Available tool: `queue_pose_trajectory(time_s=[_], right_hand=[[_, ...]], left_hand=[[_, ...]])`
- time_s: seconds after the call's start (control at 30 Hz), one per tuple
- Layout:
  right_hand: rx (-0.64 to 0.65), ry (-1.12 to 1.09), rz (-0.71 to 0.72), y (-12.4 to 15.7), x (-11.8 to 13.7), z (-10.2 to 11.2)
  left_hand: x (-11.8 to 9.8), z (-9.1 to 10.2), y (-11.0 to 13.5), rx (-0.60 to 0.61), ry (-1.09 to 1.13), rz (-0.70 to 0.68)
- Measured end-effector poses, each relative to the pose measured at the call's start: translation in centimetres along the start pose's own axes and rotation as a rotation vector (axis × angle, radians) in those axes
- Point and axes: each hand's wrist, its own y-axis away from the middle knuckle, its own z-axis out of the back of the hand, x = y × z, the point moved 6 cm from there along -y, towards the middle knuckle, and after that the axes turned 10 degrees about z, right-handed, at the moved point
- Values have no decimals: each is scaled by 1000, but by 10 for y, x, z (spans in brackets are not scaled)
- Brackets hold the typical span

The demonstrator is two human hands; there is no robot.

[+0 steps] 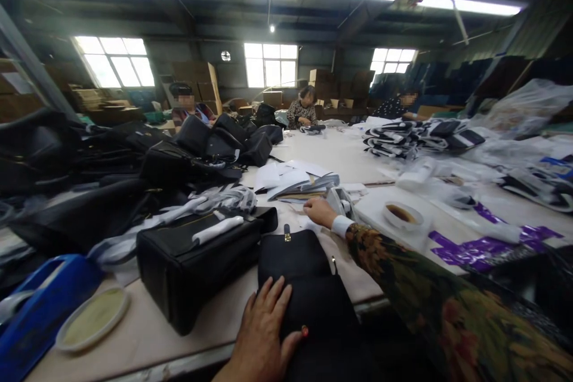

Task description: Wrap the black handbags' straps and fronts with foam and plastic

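My left hand [268, 322] lies flat with fingers spread on a black leather-look bag [308, 295], which hangs over the near table edge toward me. The bag's flap [290, 256] is folded out away from me, with a small tab and gold clasp [287, 234] at its far end. My right arm reaches forward beyond the bag. The right hand [320, 212] is low over the table, fingers curled down; what they hold, if anything, is hidden. Beside it stands a grey-white device [342, 202], partly behind the wrist. A stack of papers [304, 182] lies just past the hand.
A larger black handbag [197, 256] lies at left, near a blue container [49, 304] and a round lid [93, 319]. Black bags [179, 158] pile up behind. At right are a tape roll [403, 215] and purple plastic [483, 242]. Several people sit across the table.
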Motion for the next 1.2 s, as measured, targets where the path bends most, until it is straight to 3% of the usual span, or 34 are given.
queue_pose_trajectory(time_s=[0.17,0.33,0.63,1.0,1.2], right_hand=[[-80,105,-68,-37,-21,19],[-132,220,6,-82,-9,24],[-51,361,276,-131,42,-29],[92,417,293,-163,40,-53],[145,368,211,-177,33,-59]], left_hand=[[10,-7,1,-233,-8,-176],[15,-9,0,-344,-35,-244],[15,-4,0,-380,-104,-289],[19,-5,-3,-480,-37,-293],[21,-17,-6,-376,-37,-289]])
